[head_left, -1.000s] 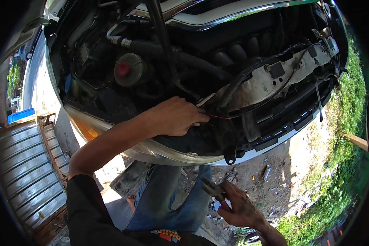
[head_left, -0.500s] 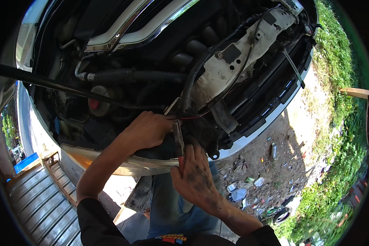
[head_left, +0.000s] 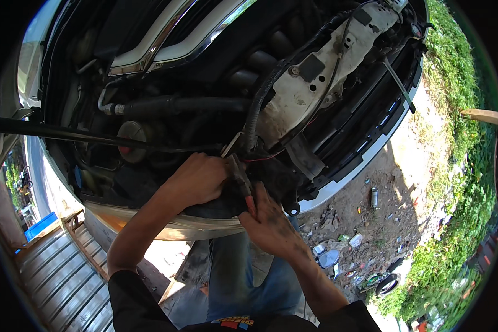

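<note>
Bent over the front of an open engine bay (head_left: 182, 130), I have both hands close together near its front edge. My right hand (head_left: 274, 221) is wrapped round a red-handled tool (head_left: 241, 176) with a long grey metal head; its exact kind is unclear. The tool's far end reaches up beside my left fingertips and below a pale metal bracket (head_left: 232, 144). My left hand (head_left: 199, 178) is closed, knuckles up, over the dark parts; what its fingers grip is hidden. A thin red wire (head_left: 260, 159) passes just beyond both hands.
A dark prop rod (head_left: 83, 131) crosses the left side. A whitish radiator support panel (head_left: 299, 91) with black hoses runs to the upper right. Below the front bumper (head_left: 177, 222) lie dirt, litter and a tyre (head_left: 388, 284); a slatted metal surface (head_left: 66, 276) stands lower left.
The tool has tilted, its metal end shifting up-left toward the left fingertips and its handle swinging right with my right hand. My left hand has moved slightly. The whole view has shifted a little.
</note>
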Available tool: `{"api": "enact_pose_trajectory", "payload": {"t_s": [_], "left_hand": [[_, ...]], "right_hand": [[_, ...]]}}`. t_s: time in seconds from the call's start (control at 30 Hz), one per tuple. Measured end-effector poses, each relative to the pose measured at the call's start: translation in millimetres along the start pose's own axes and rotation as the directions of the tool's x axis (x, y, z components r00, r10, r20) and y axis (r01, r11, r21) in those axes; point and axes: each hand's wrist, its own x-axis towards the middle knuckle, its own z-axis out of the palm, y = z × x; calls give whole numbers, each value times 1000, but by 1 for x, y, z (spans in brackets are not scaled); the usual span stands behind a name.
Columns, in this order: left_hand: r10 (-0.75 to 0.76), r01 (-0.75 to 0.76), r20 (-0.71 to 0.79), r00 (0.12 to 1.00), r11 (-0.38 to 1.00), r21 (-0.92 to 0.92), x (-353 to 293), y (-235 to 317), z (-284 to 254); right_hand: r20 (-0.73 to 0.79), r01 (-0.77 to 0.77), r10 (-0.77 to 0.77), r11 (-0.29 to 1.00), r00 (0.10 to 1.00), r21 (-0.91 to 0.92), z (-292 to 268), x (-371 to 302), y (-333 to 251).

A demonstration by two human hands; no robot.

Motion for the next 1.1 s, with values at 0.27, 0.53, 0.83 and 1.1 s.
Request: {"api": "enact_pose_trajectory", "payload": {"t_s": [0.27, 0.53, 0.83, 1.1], "left_hand": [[4, -4, -11, 1000, 1000, -11, 4, 10, -12], [1, -1, -7, 1000, 1000, 6, 1, 5, -9], [15, -15, -13, 1000, 999, 28, -1, 1, -3], [8, -8, -15, 1000, 1000, -27, -1, 6, -10]], "right_hand": [[105, -19, -8, 966, 994, 258, -5, 18, 23], [111, -152, 139, 981, 984, 121, -7, 23, -3], [189, 394, -355, 699, 916, -597, 6, 15, 11], [126, 126, -96, 958, 987, -258, -2, 21, 1]]}}
